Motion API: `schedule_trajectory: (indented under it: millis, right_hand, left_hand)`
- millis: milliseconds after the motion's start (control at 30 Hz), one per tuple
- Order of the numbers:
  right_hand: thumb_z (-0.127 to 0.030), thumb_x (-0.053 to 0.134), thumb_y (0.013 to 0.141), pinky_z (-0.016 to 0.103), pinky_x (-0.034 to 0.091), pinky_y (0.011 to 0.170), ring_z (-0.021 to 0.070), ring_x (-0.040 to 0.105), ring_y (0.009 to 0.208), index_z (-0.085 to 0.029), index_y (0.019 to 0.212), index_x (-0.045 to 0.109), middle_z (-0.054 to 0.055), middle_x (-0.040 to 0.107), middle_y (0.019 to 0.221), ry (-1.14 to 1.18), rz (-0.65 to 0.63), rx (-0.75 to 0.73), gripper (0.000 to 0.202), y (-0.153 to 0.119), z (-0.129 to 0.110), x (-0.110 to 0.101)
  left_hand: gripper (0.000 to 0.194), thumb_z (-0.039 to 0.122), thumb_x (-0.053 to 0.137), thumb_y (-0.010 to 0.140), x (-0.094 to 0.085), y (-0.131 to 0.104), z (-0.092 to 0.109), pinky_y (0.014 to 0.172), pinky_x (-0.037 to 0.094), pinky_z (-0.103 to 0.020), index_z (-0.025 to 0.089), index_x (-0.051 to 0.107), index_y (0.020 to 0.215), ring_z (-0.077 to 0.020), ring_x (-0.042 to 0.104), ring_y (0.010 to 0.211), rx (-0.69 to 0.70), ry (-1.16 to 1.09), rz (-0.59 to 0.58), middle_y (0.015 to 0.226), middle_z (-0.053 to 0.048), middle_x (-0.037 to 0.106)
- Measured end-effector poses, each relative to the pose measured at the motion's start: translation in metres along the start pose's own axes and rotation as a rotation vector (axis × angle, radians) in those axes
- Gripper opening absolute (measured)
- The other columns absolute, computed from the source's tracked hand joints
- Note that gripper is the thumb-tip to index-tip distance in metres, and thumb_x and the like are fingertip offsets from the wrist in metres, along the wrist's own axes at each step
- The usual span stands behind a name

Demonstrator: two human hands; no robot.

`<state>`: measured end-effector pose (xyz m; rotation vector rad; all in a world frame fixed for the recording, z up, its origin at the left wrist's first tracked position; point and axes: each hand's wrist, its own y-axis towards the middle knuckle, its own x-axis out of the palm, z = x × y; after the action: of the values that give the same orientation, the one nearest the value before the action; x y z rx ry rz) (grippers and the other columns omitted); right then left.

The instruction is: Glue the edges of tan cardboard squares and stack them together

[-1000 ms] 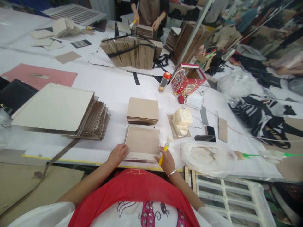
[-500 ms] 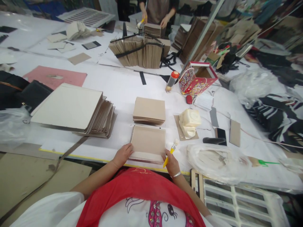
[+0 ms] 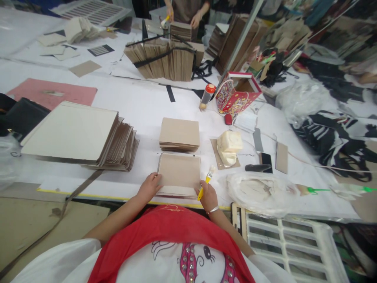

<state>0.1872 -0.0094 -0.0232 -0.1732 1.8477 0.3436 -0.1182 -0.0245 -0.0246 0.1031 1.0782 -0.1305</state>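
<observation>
A low pile of tan boards (image 3: pixel 179 169) lies at the table's front edge, a pale strip along its near side. My left hand (image 3: pixel 149 186) grips its left edge, fingers closed on it. At the near right corner my right hand (image 3: pixel 208 195) is closed round a yellow brush (image 3: pixel 207 183), bristles pointing up and away, its fingers touching the boards' edge. Just behind sits a second stack of tan boards (image 3: pixel 179 133). To the right, a cream-coloured block (image 3: pixel 229 144) rests on a piece of card.
A large stack of boards (image 3: pixel 73 129) stands on the left. On the right are a plastic-wrapped bundle (image 3: pixel 260 192), a phone (image 3: pixel 266 162), a red paper bag (image 3: pixel 238 96) and a red-capped bottle (image 3: pixel 207 96). Across the table, a person's hands work at tied board bundles (image 3: pixel 165 59).
The whole view has shifted, so things on the table appear a little further left and higher. Both hands keep their places at the boards, the brush still in my right hand.
</observation>
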Motion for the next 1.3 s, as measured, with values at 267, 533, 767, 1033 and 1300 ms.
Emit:
schedule_trajectory:
  millis: [267, 533, 767, 1033, 1300]
  right_hand:
    - [-0.035, 0.047, 0.081, 0.031, 0.041, 0.065, 0.0195, 0.052, 0.072, -0.014, 0.102, 0.047, 0.007, 0.056, 0.078, 0.069, 0.039, 0.099, 0.03, 0.004, -0.007, 0.002]
    - [-0.035, 0.055, 0.073, 0.031, 0.043, 0.063, 0.0207, 0.056, 0.075, -0.016, 0.103, 0.044, 0.008, 0.058, 0.087, 0.208, 0.012, 0.296, 0.037, 0.018, -0.021, -0.005]
    - [-0.035, 0.056, 0.072, 0.03, 0.043, 0.064, 0.0208, 0.056, 0.078, -0.017, 0.105, 0.043, 0.007, 0.058, 0.091, 0.243, -0.029, 0.375, 0.04, 0.018, -0.027, -0.004]
    - [-0.038, 0.055, 0.077, 0.038, 0.042, 0.075, 0.0252, 0.051, 0.088, -0.014, 0.107, 0.047, 0.013, 0.056, 0.097, 0.119, 0.054, 0.087, 0.039, 0.004, -0.028, 0.0]
    - [-0.035, 0.055, 0.078, 0.047, 0.031, 0.095, 0.0274, 0.04, 0.113, -0.018, 0.101, 0.054, 0.011, 0.048, 0.125, 0.169, -0.004, -0.385, 0.028, 0.027, -0.052, 0.012]
  left_hand:
    - [0.036, 0.012, 0.052, 0.073, -0.005, -0.002, 0.025, 0.088, 0.043, -0.037, 0.017, 0.051, 0.109, -0.0189, 0.052, 0.093, -0.138, -0.106, 0.041, 0.109, -0.01, 0.052]
    - [0.037, 0.016, 0.064, 0.062, -0.008, 0.015, 0.025, 0.075, 0.046, -0.03, 0.012, 0.059, 0.098, -0.0098, 0.053, 0.063, -0.57, -0.399, 0.088, 0.092, -0.006, 0.055]
    - [0.037, 0.021, 0.062, 0.066, 0.0, 0.018, 0.027, 0.073, 0.046, -0.029, 0.011, 0.059, 0.101, -0.0149, 0.058, 0.075, -0.714, -0.531, 0.125, 0.089, -0.007, 0.061]
    - [0.04, 0.021, 0.061, 0.069, -0.012, 0.012, 0.02, 0.083, 0.045, -0.036, 0.014, 0.056, 0.108, -0.0167, 0.056, 0.08, -0.455, -0.27, 0.159, 0.099, -0.009, 0.055]
    - [0.032, 0.028, 0.051, 0.08, -0.013, -0.03, 0.0, 0.086, 0.047, -0.035, 0.019, 0.053, 0.111, -0.0184, 0.051, 0.103, -0.136, -0.258, 0.05, 0.111, -0.009, 0.052]
